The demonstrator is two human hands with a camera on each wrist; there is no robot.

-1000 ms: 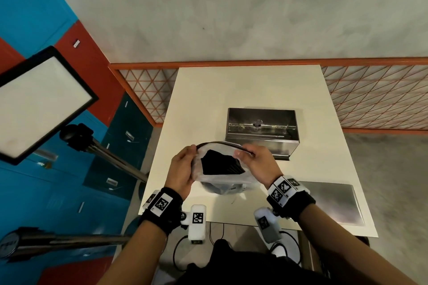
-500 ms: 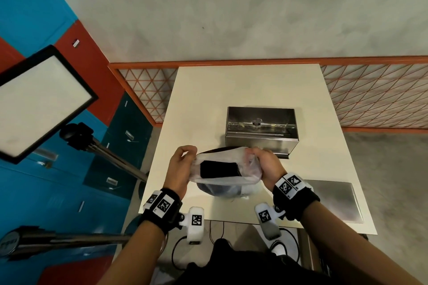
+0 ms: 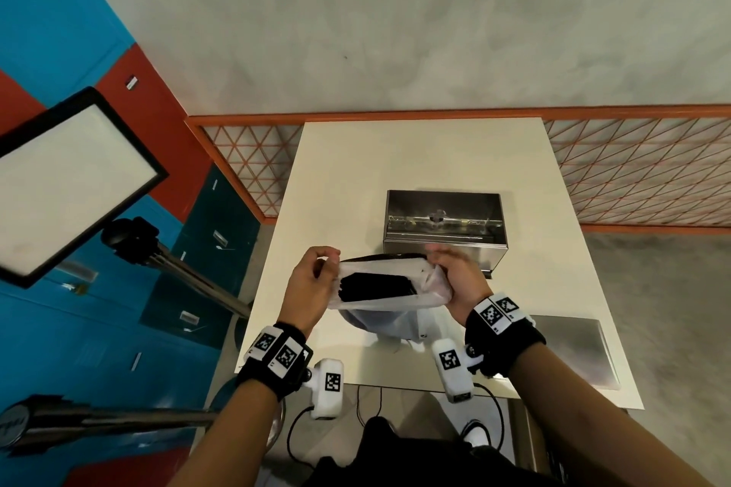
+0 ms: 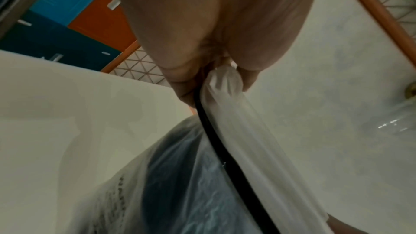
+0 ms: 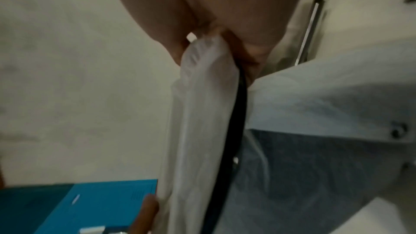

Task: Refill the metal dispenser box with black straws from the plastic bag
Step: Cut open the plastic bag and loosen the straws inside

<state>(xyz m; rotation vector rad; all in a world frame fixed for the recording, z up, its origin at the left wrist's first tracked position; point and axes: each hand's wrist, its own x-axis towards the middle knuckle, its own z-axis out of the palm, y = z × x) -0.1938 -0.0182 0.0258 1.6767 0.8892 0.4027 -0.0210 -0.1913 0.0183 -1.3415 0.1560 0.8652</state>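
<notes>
While both hands pinch the plastic bag [image 3: 389, 300], fingers [image 4: 247, 77] curled, straws [image 3: 375, 286] inside.

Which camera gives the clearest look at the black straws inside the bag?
The head view: the black straws show as a dark bundle through the mouth of the plastic bag, which both hands hold. The left wrist view shows only a blurred dark mass through the plastic; the right wrist view shows a grey blur there.

No legible text appears. Dark print on the plastic bag [image 4: 117, 200], below the left hand [image 4: 209, 24], is too blurred to read.
</notes>
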